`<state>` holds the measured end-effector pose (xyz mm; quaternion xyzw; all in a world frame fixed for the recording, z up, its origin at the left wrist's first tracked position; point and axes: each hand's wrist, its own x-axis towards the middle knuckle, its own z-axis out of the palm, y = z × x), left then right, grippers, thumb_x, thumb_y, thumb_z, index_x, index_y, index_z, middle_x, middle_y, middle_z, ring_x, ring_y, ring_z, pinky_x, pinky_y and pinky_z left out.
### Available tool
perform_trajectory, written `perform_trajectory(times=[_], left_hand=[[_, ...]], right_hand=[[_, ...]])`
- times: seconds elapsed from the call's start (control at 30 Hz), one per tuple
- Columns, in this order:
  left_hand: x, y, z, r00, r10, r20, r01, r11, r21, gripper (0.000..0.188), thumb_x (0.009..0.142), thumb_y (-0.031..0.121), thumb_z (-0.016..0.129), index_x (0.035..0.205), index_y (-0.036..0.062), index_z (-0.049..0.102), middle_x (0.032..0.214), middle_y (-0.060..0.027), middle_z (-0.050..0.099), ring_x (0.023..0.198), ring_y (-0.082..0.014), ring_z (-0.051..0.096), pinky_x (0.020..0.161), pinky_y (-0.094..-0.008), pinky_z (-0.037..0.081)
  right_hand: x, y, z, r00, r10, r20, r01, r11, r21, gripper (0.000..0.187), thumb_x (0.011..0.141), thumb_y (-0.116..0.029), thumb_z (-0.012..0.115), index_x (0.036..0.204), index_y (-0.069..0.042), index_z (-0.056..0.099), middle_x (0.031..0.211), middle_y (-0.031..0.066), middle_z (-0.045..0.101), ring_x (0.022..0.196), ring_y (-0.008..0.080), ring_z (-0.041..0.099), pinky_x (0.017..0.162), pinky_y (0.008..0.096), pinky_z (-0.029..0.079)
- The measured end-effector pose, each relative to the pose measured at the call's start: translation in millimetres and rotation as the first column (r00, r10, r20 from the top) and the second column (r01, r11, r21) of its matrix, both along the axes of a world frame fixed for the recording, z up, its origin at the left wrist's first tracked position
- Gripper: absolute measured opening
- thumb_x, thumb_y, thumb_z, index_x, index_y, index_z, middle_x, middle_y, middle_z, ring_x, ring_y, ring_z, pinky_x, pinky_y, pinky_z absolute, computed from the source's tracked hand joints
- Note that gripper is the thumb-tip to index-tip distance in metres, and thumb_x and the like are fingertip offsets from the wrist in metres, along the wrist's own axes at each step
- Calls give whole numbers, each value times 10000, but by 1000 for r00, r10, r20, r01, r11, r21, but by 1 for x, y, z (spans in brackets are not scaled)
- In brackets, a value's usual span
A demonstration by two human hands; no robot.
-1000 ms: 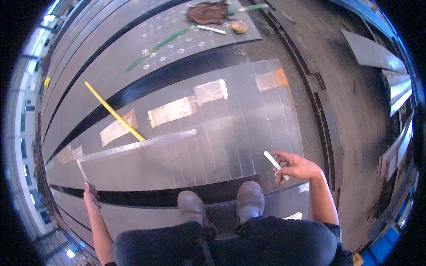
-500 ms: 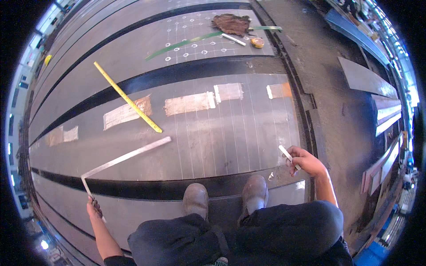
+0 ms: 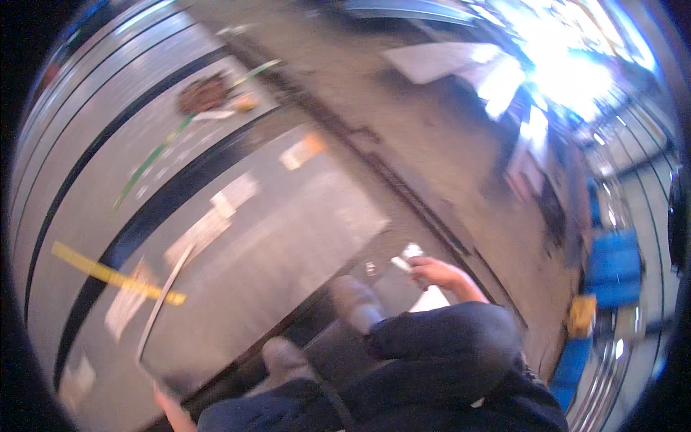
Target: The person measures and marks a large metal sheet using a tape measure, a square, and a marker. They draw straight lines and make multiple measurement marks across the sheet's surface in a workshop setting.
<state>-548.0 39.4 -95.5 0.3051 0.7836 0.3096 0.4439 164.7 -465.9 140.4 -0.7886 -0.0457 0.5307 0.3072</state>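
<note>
Motion smears the whole view. My left hand [image 3: 165, 400], at the lower left, is closed on one end of an L-shaped metal square [image 3: 150, 335]. The square's long leg lies over the grey steel plate [image 3: 302, 230], its tip beside pale patches. My right hand [image 3: 437, 273] pinches a short white chalk stick [image 3: 400, 264] above the plates' right end, near my boot. A yellow ruler [image 3: 93, 268] lies across the dark gap between two plates, its near end by the square. My left fingers are blurred and partly out of sight.
On the farther plate lie a brown crumpled rag [image 3: 203, 95], a round yellow tape measure [image 3: 245, 102], a white stick [image 3: 214, 115] and a green strip [image 3: 151, 164]. My boots [image 3: 356, 302] stand by a dark gap. Blue containers [image 3: 612, 270] and metal pieces [image 3: 439, 61] are on the right.
The view has swung to the right, so the plates appear tilted and farther left. Both hands still hold the square and the chalk; the right hand is nearer my knee.
</note>
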Motion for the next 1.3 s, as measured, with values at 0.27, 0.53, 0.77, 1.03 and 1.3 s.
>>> perform_trajectory(times=[0.27,0.53,0.77,1.03,1.3], left_hand=[[126,75,39,718,-247,-651,369,928,54,602,937,531,570,1252,25,651,1166,-217,680,1076,-383,635,926,-504,488],[351,264,90,401,-284,-871,763,630,146,639,899,561,578,1214,16,686,1139,-254,704,1046,-452,659,895,-547,510],[579,214,130,390,-230,-891,863,428,267,539,917,472,534,1126,10,717,1087,-271,708,1020,-446,675,919,-545,501],[579,9,111,117,-408,-905,977,212,31,395,918,260,615,1280,113,561,1215,-148,574,1144,-373,573,903,-562,484],[585,-29,136,131,-482,-867,990,118,84,395,872,154,639,1259,98,581,1243,-122,571,1189,-328,544,945,-523,448]], right_hand=[[-70,-99,-19,887,-461,5,460,886,61,271,990,-256,575,1089,-29,684,937,71,673,816,192,663,693,356,593],[-111,-202,-30,437,-875,210,851,477,217,280,945,-152,539,1175,0,584,933,139,681,732,242,704,588,388,598],[-158,-248,-63,489,-673,554,837,541,-81,305,871,-272,603,999,-1,656,940,158,706,744,247,695,656,380,560],[-172,-258,-97,745,-73,663,497,724,-478,645,790,-399,777,1313,-67,597,1347,193,574,1201,369,600,1003,472,504],[-137,-209,-83,760,-55,647,396,828,-396,540,914,-454,627,1199,5,624,1214,291,609,1130,452,606,961,525,498]])
